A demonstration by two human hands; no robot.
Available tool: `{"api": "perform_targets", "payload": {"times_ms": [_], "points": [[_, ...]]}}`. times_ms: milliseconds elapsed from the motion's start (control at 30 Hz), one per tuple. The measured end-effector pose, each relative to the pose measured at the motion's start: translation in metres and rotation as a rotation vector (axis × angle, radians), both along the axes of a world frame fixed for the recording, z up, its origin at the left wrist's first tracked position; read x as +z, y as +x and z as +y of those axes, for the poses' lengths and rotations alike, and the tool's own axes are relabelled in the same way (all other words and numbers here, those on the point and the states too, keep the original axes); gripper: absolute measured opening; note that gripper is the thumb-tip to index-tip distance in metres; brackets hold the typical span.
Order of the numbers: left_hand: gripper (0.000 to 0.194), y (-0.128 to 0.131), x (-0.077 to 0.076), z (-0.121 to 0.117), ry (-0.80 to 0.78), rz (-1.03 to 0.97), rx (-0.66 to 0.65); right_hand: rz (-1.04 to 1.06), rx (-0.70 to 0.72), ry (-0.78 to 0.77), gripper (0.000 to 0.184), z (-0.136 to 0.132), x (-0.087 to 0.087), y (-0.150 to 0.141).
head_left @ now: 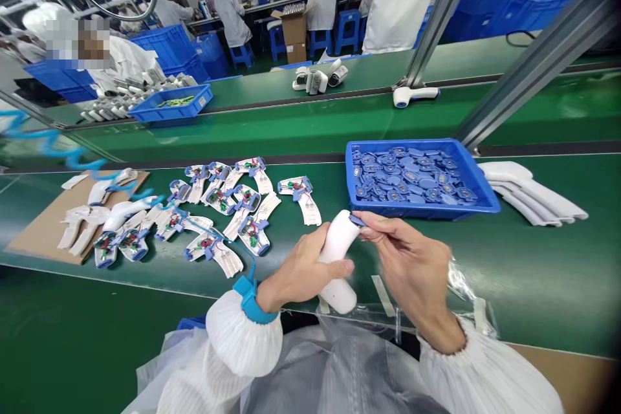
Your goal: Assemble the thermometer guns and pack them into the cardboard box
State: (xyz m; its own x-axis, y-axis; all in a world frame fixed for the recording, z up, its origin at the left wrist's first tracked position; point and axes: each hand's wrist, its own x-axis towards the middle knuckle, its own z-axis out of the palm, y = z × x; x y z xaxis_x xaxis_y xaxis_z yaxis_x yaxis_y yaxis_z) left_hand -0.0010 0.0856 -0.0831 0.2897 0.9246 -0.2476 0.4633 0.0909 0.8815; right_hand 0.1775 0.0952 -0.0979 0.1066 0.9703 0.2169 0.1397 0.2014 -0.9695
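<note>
My left hand (305,266) is wrapped round a white thermometer housing (341,246), held tilted above the front edge of the bench. A blue strap circles that wrist. Between the thumb and fingers of my right hand (412,259) is a small blue plastic cover (358,220), touching the top end of the housing. Whether the cover is seated cannot be made out. Just beyond my hands stands a blue bin (422,210) filled with similar blue parts (412,174). Several open white half shells (255,233) with wires and circuit parts lie to the left.
White shells (533,191) are stacked right of the bin. A cardboard sheet (29,239) bears more shells at the left, near a coiled blue cord (53,145). Metal posts (538,55) rise behind the bench. A finished-looking thermometer (414,96) lies on the ledge; co-workers sit beyond.
</note>
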Motion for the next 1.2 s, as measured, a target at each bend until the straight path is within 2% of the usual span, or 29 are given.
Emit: {"api": "perform_targets", "payload": {"times_ms": [100,167,233,300,367,433,533,567,600,700,733,767,800,867,933,1000,1067,1100,1133,1167,1200], "points": [[0.042,-0.005,0.003,0.003,-0.087,-0.081,-0.099,0.017,0.141,-0.075,0.016,0.003,-0.004,0.006],[0.043,-0.006,0.006,0.002,-0.027,0.092,-0.109,-0.018,0.219,-0.157,0.024,0.005,-0.004,0.012],[0.037,-0.004,0.01,0.0,0.073,0.319,-0.113,-0.076,0.287,-0.225,0.041,0.006,0.0,0.016],[0.03,-0.001,0.012,0.0,0.165,0.418,-0.149,-0.185,0.339,-0.237,0.048,0.005,0.004,0.017],[0.031,0.003,0.012,0.001,0.26,0.45,-0.166,-0.335,0.309,-0.173,0.041,0.003,0.004,0.014],[0.033,0.005,0.01,0.003,0.343,0.544,-0.169,-0.431,0.196,-0.094,0.035,0.0,-0.003,0.01],[0.032,0.005,-0.001,0.003,0.473,0.629,-0.224,-0.388,0.104,-0.116,0.033,-0.006,-0.016,0.012],[0.03,0.005,-0.006,0.002,0.517,0.597,-0.194,-0.351,0.12,-0.146,0.032,-0.008,-0.019,0.014],[0.028,0.005,-0.013,0.0,0.559,0.553,-0.102,-0.323,0.158,-0.17,0.031,-0.01,-0.021,0.016],[0.035,0.01,-0.036,0.0,0.651,0.49,0.36,-0.357,0.348,-0.156,0.032,-0.018,-0.018,0.014],[0.042,0.011,-0.043,0.002,0.668,0.488,0.461,-0.405,0.398,-0.128,0.032,-0.021,-0.016,0.011],[0.047,0.012,-0.048,0.005,0.678,0.487,0.494,-0.453,0.409,-0.093,0.034,-0.025,-0.016,0.006],[0.049,0.012,-0.05,0.009,0.672,0.481,0.469,-0.485,0.386,-0.058,0.037,-0.028,-0.015,0.001],[0.052,0.009,-0.049,0.013,0.589,0.449,0.35,-0.482,0.289,-0.043,0.041,-0.033,-0.017,-0.008],[0.047,0.002,-0.043,0.009,0.51,0.368,0.269,-0.401,0.241,-0.197,0.045,-0.034,-0.019,-0.01],[0.034,-0.005,-0.04,-0.001,0.54,0.214,0.262,-0.256,0.279,-0.524,0.051,-0.03,-0.02,-0.008],[0.031,-0.009,-0.045,-0.011,0.645,0.049,0.398,-0.116,0.347,-0.863,0.061,-0.025,-0.02,-0.006],[0.034,-0.01,-0.05,-0.013,0.671,-0.014,0.501,-0.08,0.398,-0.963,0.063,-0.024,-0.02,-0.008],[0.039,-0.01,-0.055,-0.012,0.661,-0.06,0.6,-0.092,0.453,-0.984,0.062,-0.023,-0.021,-0.01],[0.044,-0.008,-0.061,-0.009,0.625,-0.089,0.683,-0.157,0.502,-0.92,0.059,-0.024,-0.021,-0.014],[0.049,-0.007,-0.066,-0.004,0.577,-0.097,0.737,-0.26,0.536,-0.791,0.054,-0.026,-0.023,-0.019]]}}
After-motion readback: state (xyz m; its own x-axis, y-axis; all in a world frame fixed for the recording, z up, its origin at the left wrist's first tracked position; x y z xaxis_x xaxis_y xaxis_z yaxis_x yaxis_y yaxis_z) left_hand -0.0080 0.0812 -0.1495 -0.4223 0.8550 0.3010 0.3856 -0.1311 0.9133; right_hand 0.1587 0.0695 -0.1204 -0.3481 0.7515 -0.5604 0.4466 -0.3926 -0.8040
